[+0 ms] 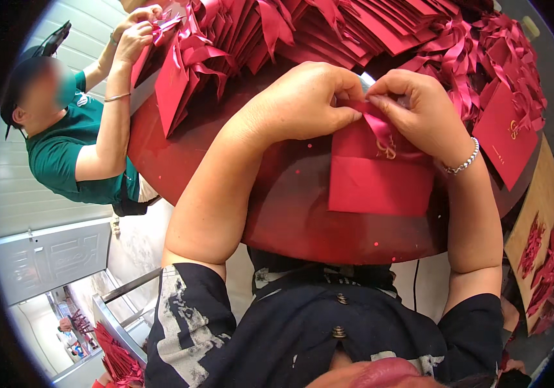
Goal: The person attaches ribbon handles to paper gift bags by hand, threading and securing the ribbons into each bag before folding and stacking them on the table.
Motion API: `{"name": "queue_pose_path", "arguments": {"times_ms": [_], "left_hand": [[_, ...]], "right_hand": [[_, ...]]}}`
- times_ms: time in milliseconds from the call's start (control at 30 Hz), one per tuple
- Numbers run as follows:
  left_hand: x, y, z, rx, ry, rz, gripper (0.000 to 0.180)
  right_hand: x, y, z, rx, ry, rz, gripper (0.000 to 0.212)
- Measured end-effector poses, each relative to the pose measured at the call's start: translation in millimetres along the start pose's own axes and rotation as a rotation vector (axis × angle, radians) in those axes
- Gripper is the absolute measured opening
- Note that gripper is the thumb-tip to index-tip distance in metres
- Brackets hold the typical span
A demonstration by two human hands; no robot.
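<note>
A red paper gift bag [380, 187] with a gold emblem lies on the dark red round table in front of me. My left hand [309, 100] is closed at its top left edge, thumb and fingers pinched together on the bag. My right hand [419, 110] pinches the dark pink ribbon [375, 123] at the bag's top edge, close to the left fingertips. The ribbon hangs down over the front of the bag. A small pale, shiny patch shows behind the fingers; what it is I cannot make out.
Rows of red bags [387, 26] with ribbons stand packed along the far side. More ribboned bags [506, 132] pile up at the right, beside a wooden board [541, 187] with red pieces. At the left, a co-worker in a green shirt [73, 158] handles a ribbon. The table edge [348, 255] curves near me.
</note>
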State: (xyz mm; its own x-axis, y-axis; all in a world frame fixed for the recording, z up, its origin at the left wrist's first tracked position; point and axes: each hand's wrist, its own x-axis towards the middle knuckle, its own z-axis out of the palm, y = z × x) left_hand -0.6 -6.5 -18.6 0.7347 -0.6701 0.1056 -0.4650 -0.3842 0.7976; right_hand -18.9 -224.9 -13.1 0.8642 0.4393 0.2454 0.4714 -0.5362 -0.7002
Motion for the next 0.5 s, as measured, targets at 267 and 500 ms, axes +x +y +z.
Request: {"name": "queue_pose_path", "arguments": {"times_ms": [267, 500], "left_hand": [[-1.9, 18.1, -7.4, -0.024, -0.124, 0.037, 0.018], [-4.9, 22.1, -7.5, -0.095, -0.154, 0.076, 0.018]], "right_hand": [[3.4, 9.8, -18.8, 0.581, -0.530, 0.357, 0.017], [-2.0, 25.0, -13.7, 0.739, -0.572, 0.294, 0.018]]}}
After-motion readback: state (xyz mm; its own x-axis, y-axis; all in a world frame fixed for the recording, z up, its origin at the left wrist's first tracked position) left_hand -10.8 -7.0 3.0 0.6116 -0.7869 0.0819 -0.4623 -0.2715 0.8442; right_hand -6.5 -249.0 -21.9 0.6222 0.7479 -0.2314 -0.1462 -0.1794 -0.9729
